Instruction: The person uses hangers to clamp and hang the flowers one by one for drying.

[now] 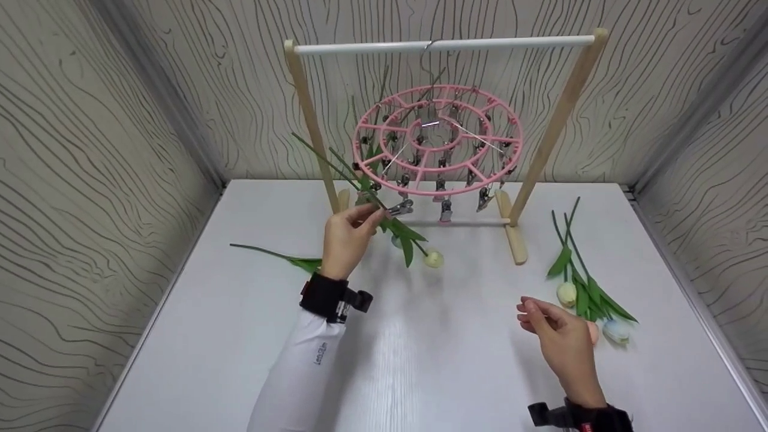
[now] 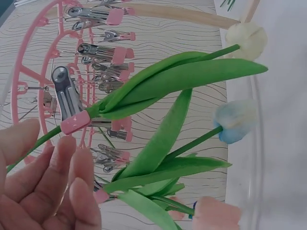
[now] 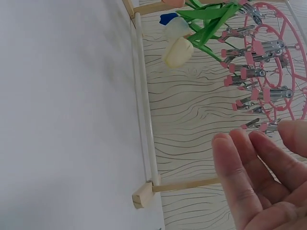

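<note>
My left hand (image 1: 348, 237) pinches the green stem of a white tulip (image 1: 433, 259) between thumb and fingers, below the left front of a round pink clip hanger (image 1: 423, 171). In the left wrist view, a metal clip (image 2: 67, 93) with pink tips grips that stem right beside my fingertips, its flower head pointing away from the hand. A blue-and-white tulip (image 2: 234, 120) and a pink tulip (image 2: 216, 213) hang close by from the hanger. My right hand (image 1: 561, 342) is held over the table's right side, fingers loosely bent, with nothing in it.
The hanger hooks onto a white bar (image 1: 360, 47) between wooden posts (image 1: 555, 126). Several more clips dangle from it. Loose tulips, among them a pale yellow one (image 1: 566, 294) and a light blue one (image 1: 616, 331), lie at the right; another stem (image 1: 258, 248) lies at the left.
</note>
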A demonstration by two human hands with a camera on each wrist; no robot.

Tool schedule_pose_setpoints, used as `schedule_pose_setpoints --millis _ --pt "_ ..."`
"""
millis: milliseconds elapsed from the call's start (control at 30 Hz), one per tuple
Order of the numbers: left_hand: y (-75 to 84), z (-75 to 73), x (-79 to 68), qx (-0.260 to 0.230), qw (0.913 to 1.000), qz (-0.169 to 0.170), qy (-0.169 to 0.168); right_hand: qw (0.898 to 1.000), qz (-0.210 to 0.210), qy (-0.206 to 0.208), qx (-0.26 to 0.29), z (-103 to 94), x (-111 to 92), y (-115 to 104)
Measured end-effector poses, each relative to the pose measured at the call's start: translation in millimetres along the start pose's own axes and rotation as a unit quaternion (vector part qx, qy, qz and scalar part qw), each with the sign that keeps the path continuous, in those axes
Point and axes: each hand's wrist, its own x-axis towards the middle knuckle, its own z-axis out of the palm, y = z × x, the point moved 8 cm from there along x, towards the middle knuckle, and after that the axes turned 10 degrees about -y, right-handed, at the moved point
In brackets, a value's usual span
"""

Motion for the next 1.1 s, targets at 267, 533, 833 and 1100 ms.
schedule_pose_setpoints --millis 267,533,833,1100 --pt "-31.3 -3.3 -39.0 -0.013 0.9994 -0.030 0.013 0.998 0.038 0.004 -0.040 -17.3 1.4 19.4" --pt "-66.3 19.2 -95.3 0.009 0.9972 -0.066 -0.034 0.984 0.079 0.031 -0.155 -58.9 21.7 40.4" --pt "-81.6 53.5 -141.4 0.003 0.9893 -0.109 -0.097 0.954 0.067 -0.020 -0.293 -95.4 89.7 51.8" --pt "-76.1 71.1 -156.1 -0.012 0.9831 -0.117 -0.140 0.935 0.078 -0.046 -0.342 -106.3 142.4 70.9"
